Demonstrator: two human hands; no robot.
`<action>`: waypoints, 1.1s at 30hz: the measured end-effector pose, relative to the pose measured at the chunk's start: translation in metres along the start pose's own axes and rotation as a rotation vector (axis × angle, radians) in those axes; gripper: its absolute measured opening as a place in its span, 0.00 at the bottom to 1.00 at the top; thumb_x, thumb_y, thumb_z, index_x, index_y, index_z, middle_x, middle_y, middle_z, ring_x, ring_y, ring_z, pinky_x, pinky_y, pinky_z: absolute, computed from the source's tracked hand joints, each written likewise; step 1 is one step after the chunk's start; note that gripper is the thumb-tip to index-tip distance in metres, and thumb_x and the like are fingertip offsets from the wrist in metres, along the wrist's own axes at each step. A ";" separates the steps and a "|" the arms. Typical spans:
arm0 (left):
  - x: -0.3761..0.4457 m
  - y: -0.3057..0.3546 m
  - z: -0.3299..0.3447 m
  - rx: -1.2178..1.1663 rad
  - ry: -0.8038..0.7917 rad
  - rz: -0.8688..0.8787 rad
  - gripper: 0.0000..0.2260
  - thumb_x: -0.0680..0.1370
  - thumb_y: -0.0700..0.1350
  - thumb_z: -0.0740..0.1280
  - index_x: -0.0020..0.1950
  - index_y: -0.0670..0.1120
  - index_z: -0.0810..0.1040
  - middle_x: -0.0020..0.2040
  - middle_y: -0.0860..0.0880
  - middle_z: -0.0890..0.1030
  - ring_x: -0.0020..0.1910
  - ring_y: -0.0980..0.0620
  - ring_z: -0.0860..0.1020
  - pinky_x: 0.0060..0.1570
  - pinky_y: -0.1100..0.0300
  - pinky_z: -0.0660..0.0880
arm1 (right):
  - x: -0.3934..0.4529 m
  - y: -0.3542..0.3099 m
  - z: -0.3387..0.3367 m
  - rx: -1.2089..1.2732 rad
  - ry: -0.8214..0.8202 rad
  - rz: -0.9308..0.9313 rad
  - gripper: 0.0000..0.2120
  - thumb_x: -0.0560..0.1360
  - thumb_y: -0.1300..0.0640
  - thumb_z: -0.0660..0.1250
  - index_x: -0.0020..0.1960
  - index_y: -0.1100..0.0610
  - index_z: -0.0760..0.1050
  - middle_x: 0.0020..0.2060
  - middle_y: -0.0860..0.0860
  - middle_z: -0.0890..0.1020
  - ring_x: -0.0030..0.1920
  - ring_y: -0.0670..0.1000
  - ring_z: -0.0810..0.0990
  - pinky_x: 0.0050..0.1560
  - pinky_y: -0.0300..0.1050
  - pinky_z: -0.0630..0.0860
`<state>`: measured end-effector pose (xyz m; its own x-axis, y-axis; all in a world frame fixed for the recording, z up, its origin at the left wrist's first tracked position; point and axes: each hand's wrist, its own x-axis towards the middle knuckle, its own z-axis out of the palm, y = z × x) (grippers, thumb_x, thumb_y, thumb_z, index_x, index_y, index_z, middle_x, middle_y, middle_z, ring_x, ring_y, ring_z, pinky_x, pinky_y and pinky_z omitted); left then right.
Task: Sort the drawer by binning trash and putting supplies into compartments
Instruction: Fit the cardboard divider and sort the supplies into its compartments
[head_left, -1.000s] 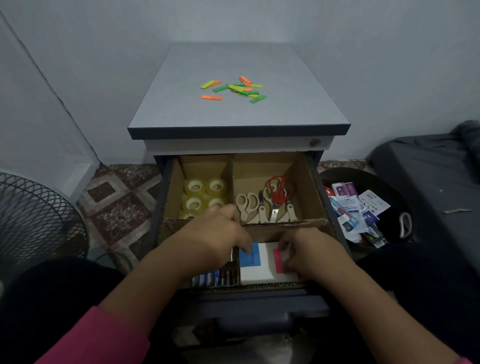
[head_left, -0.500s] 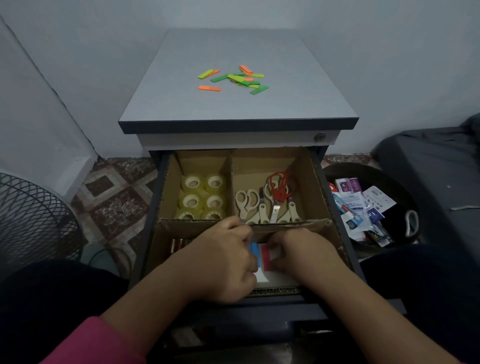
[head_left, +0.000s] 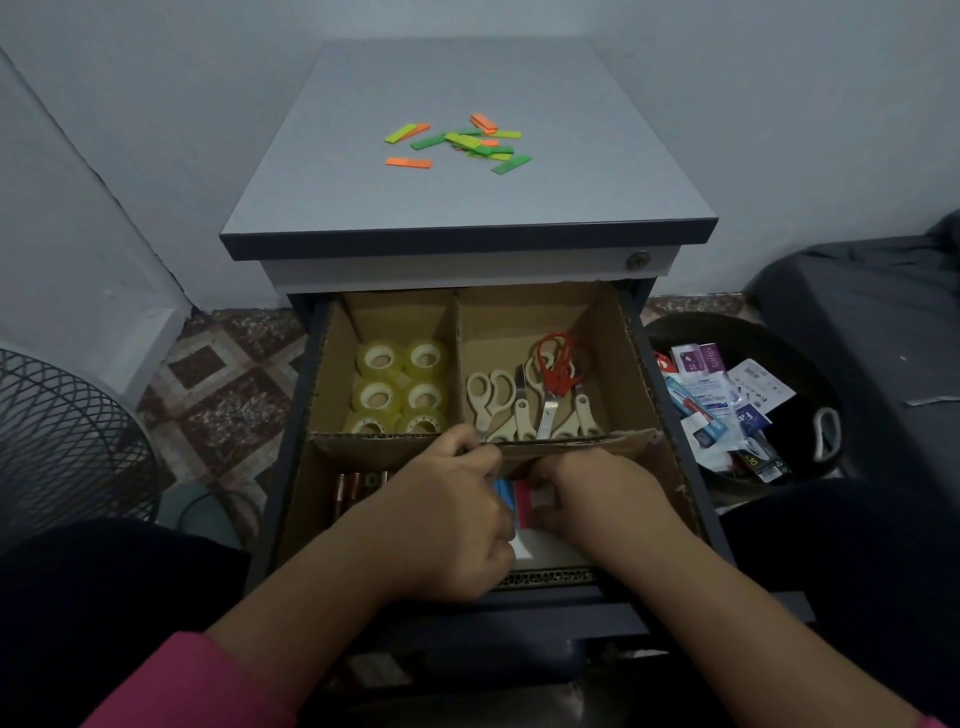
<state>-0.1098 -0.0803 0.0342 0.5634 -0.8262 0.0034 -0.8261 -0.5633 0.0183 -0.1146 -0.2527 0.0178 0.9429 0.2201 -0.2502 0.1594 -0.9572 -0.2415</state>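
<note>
A wire fan (head_left: 62, 447) stood on the tiled floor (head_left: 228, 384) at the left. Grey walls (head_left: 156, 104) were behind.

We can read little: in the black bin (head_left: 810, 364) to the right of the drawer, a purple-and-white packet (head_left: 698, 358) bears "KREATE", and a dark wrapper (head_left: 763, 464) near its front shows "10". Other print there is too small.

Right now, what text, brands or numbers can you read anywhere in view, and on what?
"KREATE" or close to it: purple-and-white packet in the bin.
"10": dark packet at the bin's near edge.
Other wrappers in the bin: print too small to read.
Batteries, tape rolls, scissors, coloured strips: no readable text.
</note>
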 end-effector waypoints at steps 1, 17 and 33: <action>0.000 0.000 0.000 -0.007 0.001 -0.001 0.19 0.73 0.51 0.53 0.35 0.51 0.82 0.30 0.54 0.75 0.41 0.55 0.70 0.59 0.60 0.55 | 0.000 -0.001 0.000 -0.003 0.002 0.001 0.14 0.73 0.48 0.66 0.58 0.45 0.76 0.53 0.48 0.80 0.53 0.52 0.79 0.49 0.44 0.76; -0.001 0.000 0.001 -0.013 0.007 0.003 0.18 0.73 0.51 0.54 0.36 0.51 0.83 0.29 0.53 0.75 0.42 0.54 0.70 0.59 0.60 0.55 | -0.003 -0.005 -0.005 -0.010 -0.007 -0.005 0.14 0.74 0.48 0.66 0.59 0.45 0.76 0.54 0.49 0.80 0.55 0.52 0.78 0.50 0.43 0.73; -0.002 -0.006 -0.004 -0.084 -0.019 -0.024 0.23 0.73 0.53 0.47 0.39 0.49 0.81 0.35 0.54 0.75 0.46 0.60 0.61 0.58 0.69 0.45 | -0.012 0.014 -0.021 -0.087 -0.079 0.286 0.05 0.73 0.55 0.67 0.39 0.55 0.76 0.36 0.49 0.78 0.46 0.54 0.81 0.42 0.41 0.75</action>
<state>-0.1060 -0.0755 0.0386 0.5820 -0.8130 -0.0165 -0.8079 -0.5804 0.1024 -0.1179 -0.2731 0.0368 0.9279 -0.0499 -0.3695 -0.0815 -0.9942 -0.0705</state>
